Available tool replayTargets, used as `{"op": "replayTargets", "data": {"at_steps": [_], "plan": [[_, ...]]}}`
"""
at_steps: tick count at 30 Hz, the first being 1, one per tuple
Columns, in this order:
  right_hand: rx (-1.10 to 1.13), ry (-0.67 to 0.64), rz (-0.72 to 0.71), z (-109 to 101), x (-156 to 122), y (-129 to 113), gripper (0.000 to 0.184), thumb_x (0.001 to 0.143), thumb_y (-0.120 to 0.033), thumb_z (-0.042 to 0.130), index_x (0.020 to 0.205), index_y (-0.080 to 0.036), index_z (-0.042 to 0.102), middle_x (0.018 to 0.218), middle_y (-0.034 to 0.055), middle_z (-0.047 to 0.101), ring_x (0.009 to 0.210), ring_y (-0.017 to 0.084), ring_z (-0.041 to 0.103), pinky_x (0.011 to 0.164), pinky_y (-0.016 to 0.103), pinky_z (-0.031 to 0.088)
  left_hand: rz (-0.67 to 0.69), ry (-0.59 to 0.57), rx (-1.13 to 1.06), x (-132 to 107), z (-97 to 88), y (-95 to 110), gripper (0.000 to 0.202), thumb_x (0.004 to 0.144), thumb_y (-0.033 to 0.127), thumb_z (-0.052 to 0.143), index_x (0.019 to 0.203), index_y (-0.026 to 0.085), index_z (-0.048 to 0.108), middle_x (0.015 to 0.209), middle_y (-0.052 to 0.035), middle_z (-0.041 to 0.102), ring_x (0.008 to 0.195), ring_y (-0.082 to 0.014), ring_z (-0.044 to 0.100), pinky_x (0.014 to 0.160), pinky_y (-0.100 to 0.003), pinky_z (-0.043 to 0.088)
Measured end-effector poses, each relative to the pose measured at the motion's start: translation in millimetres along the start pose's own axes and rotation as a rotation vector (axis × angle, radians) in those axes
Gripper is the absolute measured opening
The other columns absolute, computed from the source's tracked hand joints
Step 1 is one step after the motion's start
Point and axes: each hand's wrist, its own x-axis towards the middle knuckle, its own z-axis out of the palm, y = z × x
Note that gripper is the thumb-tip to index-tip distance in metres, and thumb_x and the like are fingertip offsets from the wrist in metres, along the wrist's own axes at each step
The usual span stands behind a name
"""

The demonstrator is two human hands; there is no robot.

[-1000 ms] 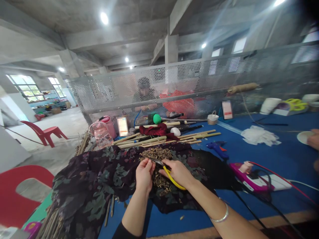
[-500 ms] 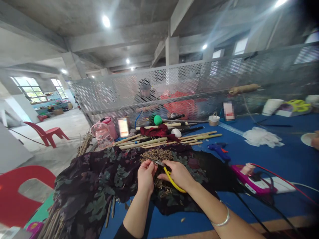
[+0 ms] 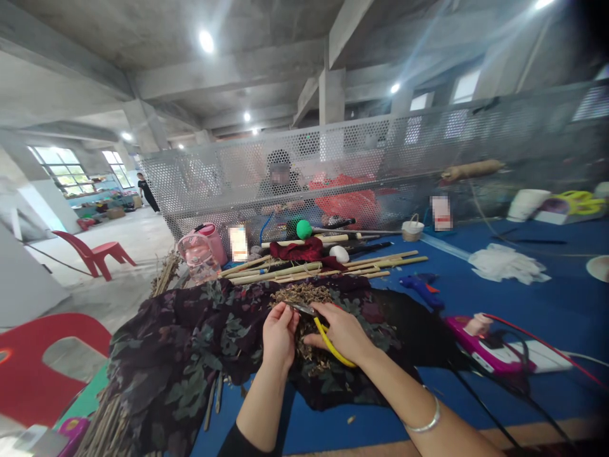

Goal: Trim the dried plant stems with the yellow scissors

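My right hand (image 3: 343, 331) grips scissors (image 3: 332, 349) with yellow handles, their metal blades pointing left toward my left hand. The fingertips of my left hand (image 3: 280, 335) are pinched together at the blade tips, and whatever they hold is too small to make out. Under and behind both hands lies a heap of dry brown plant bits (image 3: 304, 294). The heap rests on a dark floral cloth (image 3: 185, 346) spread over the blue table (image 3: 380, 433).
Bamboo sticks (image 3: 266, 277), a green ball (image 3: 303, 229) and dark red cloth lie behind. To the right are a blue glue gun (image 3: 422, 291), a magenta power strip (image 3: 490, 346) with cables, and white fabric (image 3: 508, 264). A person sits behind the perforated metal screen (image 3: 214, 171).
The view has shifted slightly. A person in dark clothes now shows at far left beyond the screen, and the hand at the right edge is gone. My hands keep nearly the same pose.
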Motion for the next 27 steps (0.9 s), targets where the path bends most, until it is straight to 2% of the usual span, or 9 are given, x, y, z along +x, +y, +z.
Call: {"op": "replayTargets", "data": {"at_steps": [5,11,15,20,27], "plan": [[-0.03,0.034,-0.065,2.3,0.1,2.8,0.072,0.061,-0.056,0.07,0.118,-0.017,0.053,0.096,0.01,0.059,0.09,0.025,0.057,0.081,0.036,0.045,0.0,-0.02,-0.012,-0.2,0.2,0.6,0.016,0.067,0.0,0.063,0.078,0.012,0.061,0.07,-0.0007,0.062,0.058,-0.0045,0.058,0.058,-0.013,0.049],[-0.044,0.035,-0.097,3.1,0.5,3.3,0.075,0.058,-0.061,0.07,0.117,-0.018,0.053,0.096,0.0098,0.057,0.089,0.025,0.056,0.082,0.038,0.044,0.018,-0.013,-0.008,0.8,-1.3,-0.8,0.015,0.069,0.001,0.062,0.078,0.013,0.062,0.074,-0.0022,0.065,0.061,-0.0057,0.06,0.06,-0.014,0.048],[-0.05,0.058,-0.112,2.6,0.4,2.4,0.07,0.062,-0.058,0.068,0.117,-0.017,0.053,0.095,0.0098,0.057,0.089,0.025,0.055,0.081,0.038,0.044,-0.007,-0.009,0.032,-0.4,-2.3,-2.8,0.018,0.066,0.003,0.066,0.08,0.013,0.062,0.075,-0.0023,0.066,0.062,-0.006,0.06,0.063,-0.015,0.048],[-0.043,0.064,-0.106,3.0,0.3,2.8,0.064,0.066,-0.055,0.066,0.116,-0.017,0.054,0.092,0.0094,0.058,0.087,0.024,0.056,0.08,0.036,0.044,-0.011,-0.015,0.049,-1.7,-1.3,-2.7,0.019,0.063,0.005,0.07,0.079,0.013,0.062,0.067,0.0005,0.063,0.055,-0.0042,0.057,0.058,-0.014,0.047],[-0.108,0.014,-0.05,-3.5,-0.1,-1.0,0.058,0.069,-0.057,0.062,0.113,-0.02,0.058,0.089,0.0078,0.063,0.083,0.023,0.06,0.072,0.03,0.045,0.066,-0.061,0.113,2.3,-7.2,-5.9,0.027,0.053,0.019,0.079,0.074,0.012,0.063,0.068,0.0008,0.063,0.059,-0.0054,0.057,0.061,-0.016,0.047]]}}
